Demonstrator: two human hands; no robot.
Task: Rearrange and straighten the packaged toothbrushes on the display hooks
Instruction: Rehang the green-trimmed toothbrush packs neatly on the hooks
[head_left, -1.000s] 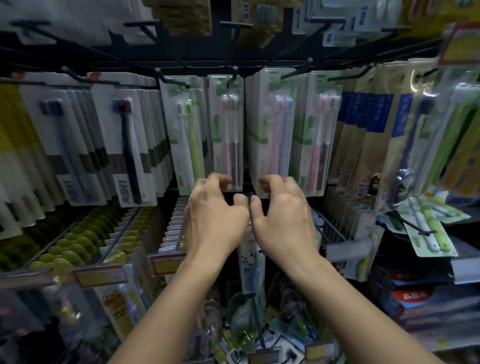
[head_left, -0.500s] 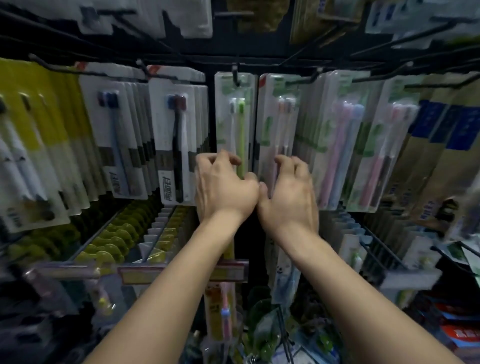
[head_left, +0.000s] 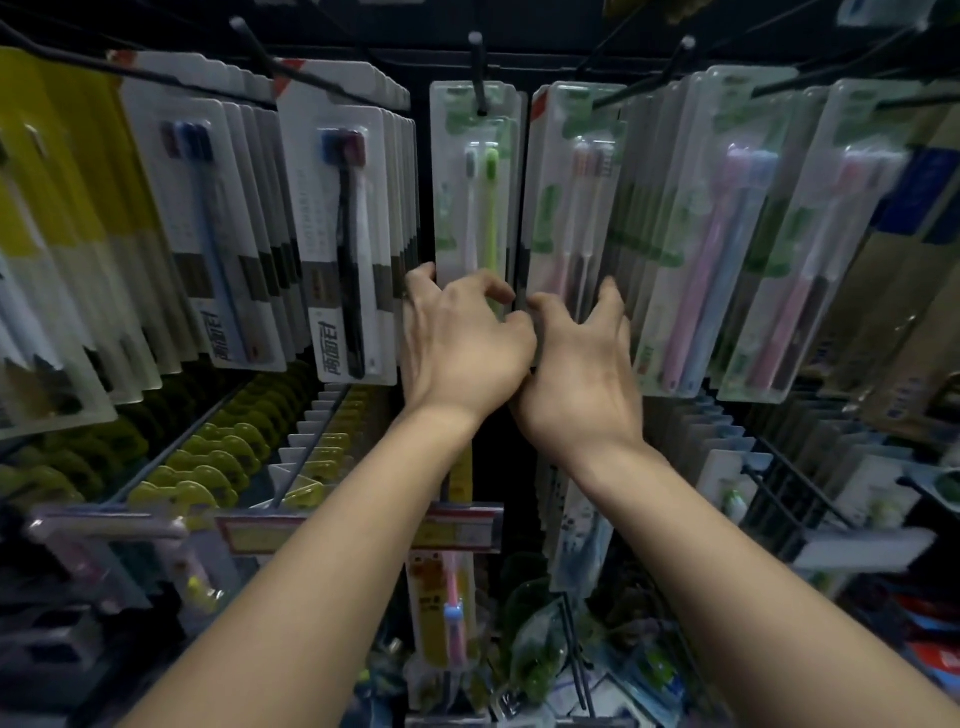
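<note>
A clear pack with a white and a green toothbrush (head_left: 475, 182) hangs from a black hook (head_left: 478, 73) at the centre. My left hand (head_left: 462, 343) grips its lower end, fingers curled round both edges. Just to the right hangs a pack with pink and brown toothbrushes (head_left: 576, 192). My right hand (head_left: 582, 364) holds its lower end between thumb and spread fingers. The two hands touch each other. The bottoms of both packs are hidden behind them.
White packs with dark toothbrushes (head_left: 343, 234) fill the hooks on the left, with yellow packs (head_left: 62, 171) beyond. Pink and blue toothbrush packs (head_left: 727, 249) crowd the right. Lower hooks with price tags (head_left: 457, 525) stick out under my forearms.
Both hands rose from below the row onto the lower ends of the two centre packs. The view shifted right to left, bringing those packs to the middle.
</note>
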